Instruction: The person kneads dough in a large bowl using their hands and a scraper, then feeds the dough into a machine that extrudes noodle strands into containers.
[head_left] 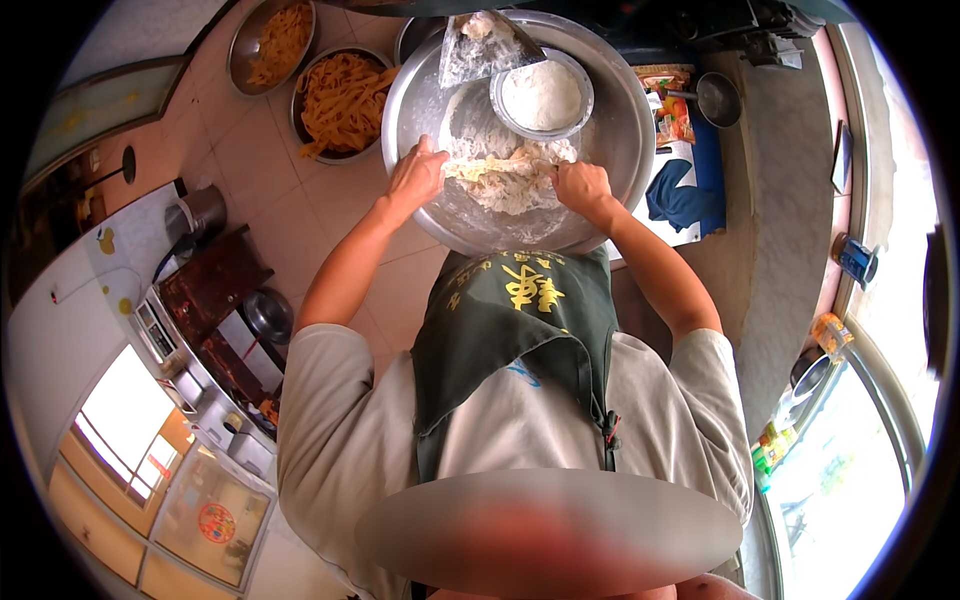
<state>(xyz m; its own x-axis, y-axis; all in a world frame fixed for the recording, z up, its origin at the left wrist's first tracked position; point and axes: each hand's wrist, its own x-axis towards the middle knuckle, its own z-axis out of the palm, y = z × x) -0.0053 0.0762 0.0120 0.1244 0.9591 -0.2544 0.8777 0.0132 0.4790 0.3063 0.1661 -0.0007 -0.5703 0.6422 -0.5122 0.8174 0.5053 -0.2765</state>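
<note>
A large steel basin [620,130] stands in front of me with a shaggy mass of pale dough [505,180] in its near half. My left hand [415,175] presses into the dough's left side, fingers buried in it. At the dough's right edge my right hand [583,185] is closed in a fist, gripping dough. Inside the basin, farther back, sits a small steel bowl of white flour [542,95], and a floury flat scraper [480,45] leans at the far rim.
Two steel bowls of yellow noodle strips [340,100] [272,42] stand on the tiled floor to the left. A blue cloth [685,200] and a small ladle [718,98] lie right of the basin. A scale and pots sit at the lower left.
</note>
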